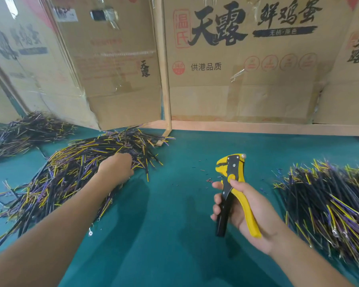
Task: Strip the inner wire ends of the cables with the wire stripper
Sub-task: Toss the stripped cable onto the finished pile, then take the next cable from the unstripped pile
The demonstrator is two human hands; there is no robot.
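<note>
The fingers (217, 200) of the right hand (245, 206) are wrapped tight around the black and yellow handles of the wire stripper (233, 189), which stands nearly upright above the green table (174, 224) with its jaws at the top; those of the left hand (116, 167) are buried in the left pile of cables (71, 172), so their grip cannot be told. A second pile of cables (330, 199) lies just right of the stripper hand, tiny insulation scraps (207, 179) dot the table between, and printed cardboard boxes (236, 59) stand behind.
</note>
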